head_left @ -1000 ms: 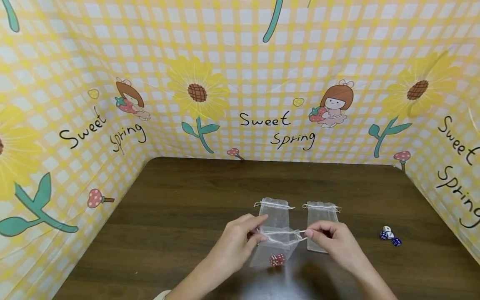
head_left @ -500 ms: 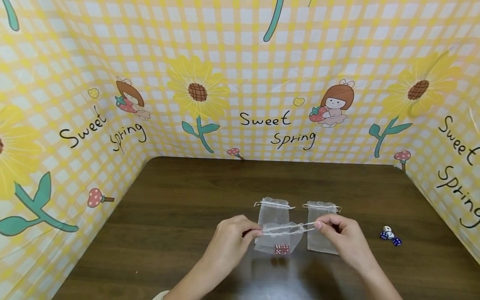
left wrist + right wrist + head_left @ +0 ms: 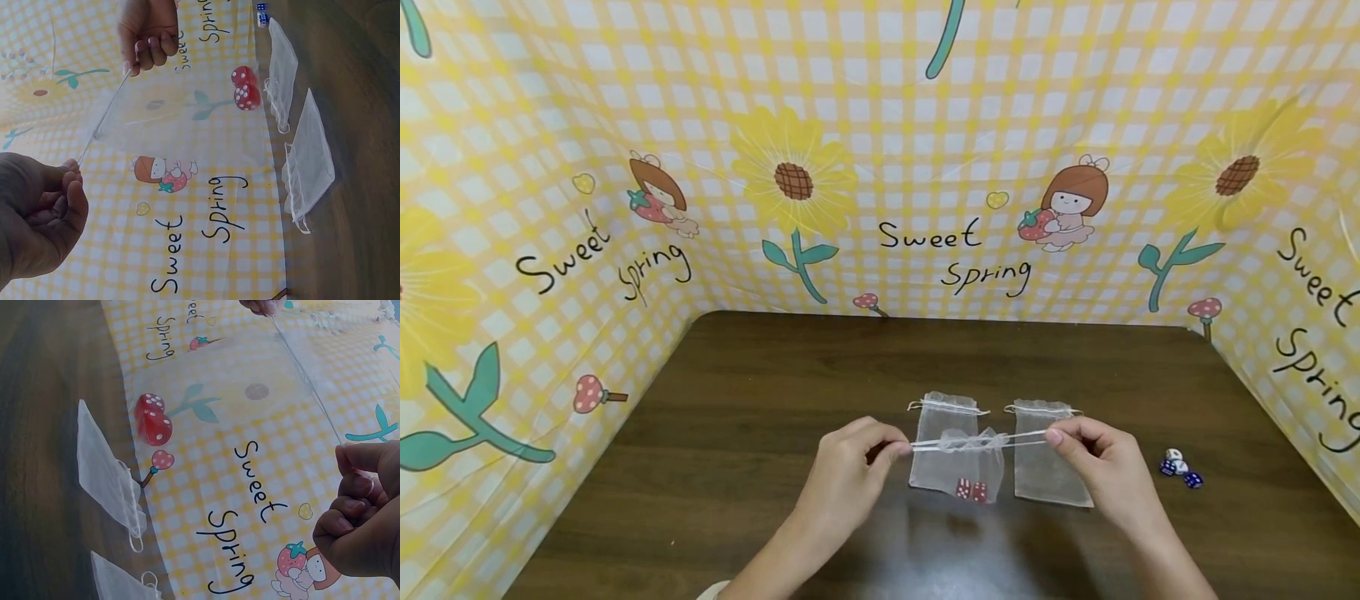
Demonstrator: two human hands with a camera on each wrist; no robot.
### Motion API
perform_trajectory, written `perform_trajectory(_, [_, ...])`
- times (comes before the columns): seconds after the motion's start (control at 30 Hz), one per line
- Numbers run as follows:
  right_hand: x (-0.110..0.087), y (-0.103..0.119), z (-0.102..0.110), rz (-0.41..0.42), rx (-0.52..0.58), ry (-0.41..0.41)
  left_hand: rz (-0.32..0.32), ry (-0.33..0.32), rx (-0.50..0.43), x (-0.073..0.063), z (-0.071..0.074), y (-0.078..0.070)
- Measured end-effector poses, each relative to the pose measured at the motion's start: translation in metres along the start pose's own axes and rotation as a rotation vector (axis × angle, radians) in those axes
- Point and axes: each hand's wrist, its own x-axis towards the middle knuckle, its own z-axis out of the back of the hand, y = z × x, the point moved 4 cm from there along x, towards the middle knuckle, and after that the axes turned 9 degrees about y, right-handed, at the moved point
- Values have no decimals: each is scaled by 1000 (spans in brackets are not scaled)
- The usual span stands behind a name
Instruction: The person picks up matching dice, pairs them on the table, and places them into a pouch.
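Observation:
A sheer white drawstring pouch (image 3: 992, 462) hangs above the table between both hands, its mouth gathered along the taut cords. Two red dice (image 3: 972, 490) with white pips lie in its bottom; they also show as red dice (image 3: 245, 89) in the left wrist view. My left hand (image 3: 857, 467) pinches the cord ends on the left between thumb and finger. On the right, the cord loop (image 3: 1028, 437) is pinched by my right hand (image 3: 1105, 467). In the right wrist view, the right hand (image 3: 365, 509) has its other fingers curled in.
Two more sheer pouches lie flat on the dark wooden table (image 3: 737, 392): a left pouch (image 3: 942, 410), partly behind the held one, and a right pouch (image 3: 1045, 467). Several blue and white dice (image 3: 1180, 468) sit at the right. A checked yellow cloth (image 3: 880, 150) walls the back and sides.
Both hands have risen a little and drawn apart, pulling the cords taut. The pouch's mouth has bunched together, and the pouch with its red dice has lifted and shifted slightly right.

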Motion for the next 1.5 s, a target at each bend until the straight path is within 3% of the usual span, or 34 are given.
perform_trajectory(0.23, [2, 1, 4, 3, 31, -38, -13, -78, 15, -1, 8, 3])
perform_trajectory(0.57, [2, 0, 12, -65, 89, -115, -34, -173, 48, -1, 17, 6])
perform_trajectory(1.2, [4, 2, 13, -41, 132, -125, 32, -217, 53, -3, 25, 14])
perform_trajectory(1.5, [6, 1, 11, 39, 33, -116, 47, -205, 83, -4, 28, 17])
